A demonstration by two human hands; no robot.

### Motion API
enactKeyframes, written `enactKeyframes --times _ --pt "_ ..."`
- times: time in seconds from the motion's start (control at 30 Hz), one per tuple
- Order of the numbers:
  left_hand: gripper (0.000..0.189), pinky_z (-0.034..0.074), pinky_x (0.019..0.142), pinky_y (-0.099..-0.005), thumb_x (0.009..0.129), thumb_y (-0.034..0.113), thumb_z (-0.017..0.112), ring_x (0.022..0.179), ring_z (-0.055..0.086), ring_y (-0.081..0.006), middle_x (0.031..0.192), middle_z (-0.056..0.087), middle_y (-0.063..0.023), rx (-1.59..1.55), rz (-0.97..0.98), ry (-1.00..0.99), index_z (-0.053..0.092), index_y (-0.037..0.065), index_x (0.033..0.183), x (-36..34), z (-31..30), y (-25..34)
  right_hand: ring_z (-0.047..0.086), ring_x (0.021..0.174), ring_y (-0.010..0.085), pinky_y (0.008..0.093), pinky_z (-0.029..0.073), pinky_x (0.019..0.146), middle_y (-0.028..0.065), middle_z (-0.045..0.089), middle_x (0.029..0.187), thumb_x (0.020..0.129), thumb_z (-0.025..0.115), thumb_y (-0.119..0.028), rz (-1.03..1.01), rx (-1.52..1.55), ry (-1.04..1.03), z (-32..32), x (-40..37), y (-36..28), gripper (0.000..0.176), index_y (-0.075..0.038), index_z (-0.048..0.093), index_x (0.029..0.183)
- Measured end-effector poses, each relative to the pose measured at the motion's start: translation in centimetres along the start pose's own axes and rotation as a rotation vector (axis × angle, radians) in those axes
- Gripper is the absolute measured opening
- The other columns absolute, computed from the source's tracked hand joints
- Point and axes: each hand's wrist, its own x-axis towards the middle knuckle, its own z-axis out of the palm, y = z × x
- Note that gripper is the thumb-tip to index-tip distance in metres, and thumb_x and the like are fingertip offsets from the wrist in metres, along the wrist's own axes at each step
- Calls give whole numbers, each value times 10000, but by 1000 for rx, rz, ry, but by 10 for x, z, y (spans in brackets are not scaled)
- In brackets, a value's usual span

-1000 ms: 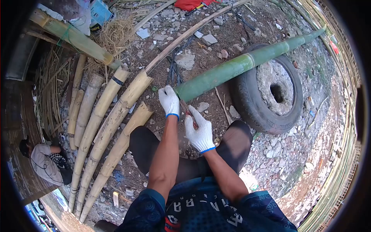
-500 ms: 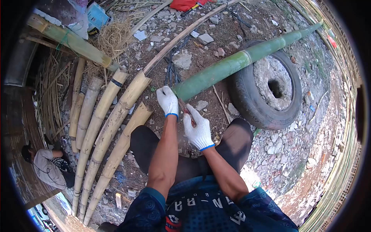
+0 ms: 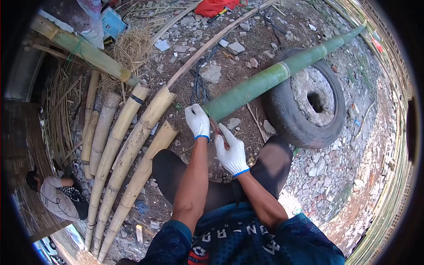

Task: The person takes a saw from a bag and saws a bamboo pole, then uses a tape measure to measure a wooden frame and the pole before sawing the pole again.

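A thick green bamboo pole [image 3: 251,92] slants from the middle toward the upper right, resting across a tyre [image 3: 282,119]. Both hands wear white knit gloves with blue cuffs. At the left edge of the pole's near end is my left hand [image 3: 197,120], its fingers curled shut; what they pinch is hidden. My right hand [image 3: 231,152] grips pliers [image 3: 216,128] with reddish handles. The pliers' tip is at the pole's cut end, close beside my left hand; the jaws are too small to make out.
Concrete with a round hole [image 3: 309,86] fills the tyre. Several dry bamboo poles [image 3: 140,128] lie on the left. A seated person [image 3: 57,198] is at far left. Dark strips [image 3: 199,84] lie behind the pole, and a red cloth [image 3: 210,6] lies at the top. Rubble covers the ground.
The view has shifted slightly, so both hands appear a little further right and lower. My hands stay at the pole's end, with the pliers still in the right one.
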Motion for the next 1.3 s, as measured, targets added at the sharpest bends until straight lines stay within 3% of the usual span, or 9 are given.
enactKeyframes --times 0.1,0.3,0.37,0.57,0.63,0.93,1.07,1.1,1.3 --pt "335 483 834 -413 1007 259 541 817 592 -254 869 641 -181 -59 -90 -2 599 -65 949 7 6 -3 652 594 167 331 533 613 186 751 886 963 649 -142 18 3 -24 -20 -27 5 459 -6 600 1399" --pt "346 478 837 -420 1012 266 537 833 598 -277 876 645 -192 -31 -49 11 597 -67 938 6 4 4 638 579 143 295 526 609 163 756 874 968 642 -115 -75 -23 24 -13 -32 29 461 17 592 1406" --pt "353 478 838 -423 1012 275 550 838 602 -285 877 648 -192 -37 -10 21 602 -63 928 3 2 4 688 736 129 283 541 709 187 768 1024 986 611 -88 33 -9 -55 -18 -33 27 443 31 583 1412" --pt "376 485 801 -410 1016 310 586 787 596 -250 844 643 -158 -21 -29 65 611 -51 912 11 7 2 598 640 86 272 509 629 151 781 1023 987 608 -83 -20 74 15 -10 -31 17 443 37 581 1412" --pt "383 481 843 -453 1017 315 583 858 623 -336 922 660 -219 -61 -59 98 602 -61 949 12 9 4 641 620 104 281 518 611 159 779 1061 972 641 -126 33 70 -10 -10 -27 16 485 -2 572 1435" --pt "451 493 832 -443 1021 379 599 833 633 -327 897 677 -215 1 -58 91 622 -63 935 29 13 -2 682 596 257 351 543 618 182 746 905 966 653 -198 17 41 -67 -4 16 -4 480 -13 592 1405" --pt "491 493 839 -486 1017 414 594 864 658 -406 907 689 -255 58 -86 105 634 -64 913 23 13 -2 697 640 256 360 550 651 180 751 923 977 637 -190 21 12 -82 -11 1 0 464 -5 593 1401" --pt "508 479 782 -446 1028 407 578 765 617 -299 836 683 -212 83 -53 152 637 -71 866 22 16 -8 697 640 256 360 550 651 180 751 923 977 637 -190 -3 21 -82 -13 2 -3 464 -5 593 1401" --pt "475 487 803 -456 1007 379 601 774 629 -328 833 682 -221 55 -38 157 642 -73 866 9 10 11 708 672 181 302 537 635 161 772 1047 984 620 -135 -60 39 -51 -7 -10 23 487 11 553 1443"
